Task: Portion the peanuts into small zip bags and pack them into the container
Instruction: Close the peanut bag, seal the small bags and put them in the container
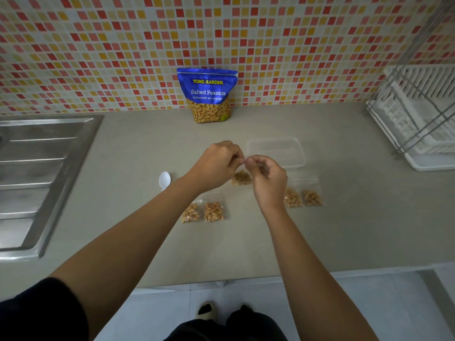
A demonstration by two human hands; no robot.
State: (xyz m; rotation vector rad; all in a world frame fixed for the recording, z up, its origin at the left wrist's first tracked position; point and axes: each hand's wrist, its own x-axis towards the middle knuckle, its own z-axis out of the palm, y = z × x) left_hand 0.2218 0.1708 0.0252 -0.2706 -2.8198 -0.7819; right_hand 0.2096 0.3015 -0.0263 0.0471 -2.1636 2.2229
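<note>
Left hand (216, 163) and right hand (267, 175) pinch, with curled fingers, the top of a small zip bag (241, 177) above the desk (147, 148). Judged light, limp, slippery; best held at its seal strip.

Mosaic wall (98, 57) (red, orange, cream), grey countertop (147, 242), steel sink (37, 168) left, probable dish rack (418, 119) right, pale floor (344, 303)

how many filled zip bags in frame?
5 zip bags. Two lie side by side on the counter by the left forearm, two right of the right wrist, one pinched between left hand and right hand. Others may hide behind the hands.
</note>
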